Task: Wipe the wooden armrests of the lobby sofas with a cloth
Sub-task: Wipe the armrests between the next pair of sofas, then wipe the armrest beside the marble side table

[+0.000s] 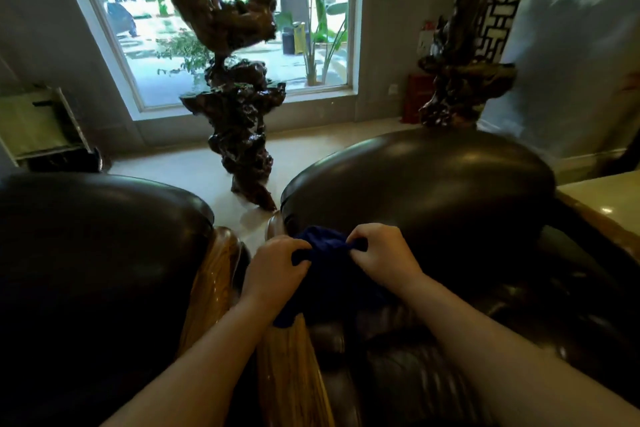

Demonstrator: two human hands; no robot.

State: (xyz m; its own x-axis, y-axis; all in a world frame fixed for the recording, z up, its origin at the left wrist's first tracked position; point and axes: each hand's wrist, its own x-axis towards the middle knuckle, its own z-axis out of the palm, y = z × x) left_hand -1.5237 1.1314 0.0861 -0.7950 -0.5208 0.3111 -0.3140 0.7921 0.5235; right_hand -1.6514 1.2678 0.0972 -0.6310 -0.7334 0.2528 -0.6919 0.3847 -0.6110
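A dark blue cloth (325,270) is bunched between both hands over the wooden armrest (291,371) of the right-hand dark leather sofa (433,184). My left hand (277,269) grips the cloth's left side. My right hand (381,255) pinches its right edge. Part of the cloth hangs down onto the armrest below my left wrist. A second wooden armrest (214,274) belongs to the left-hand leather sofa (97,236), just left of my left forearm.
A tall dark root-wood sculpture (242,135) stands on the pale floor between the sofas, before a large window (214,21). Another carved piece (460,55) rises behind the right sofa. A low stand (41,128) sits at far left.
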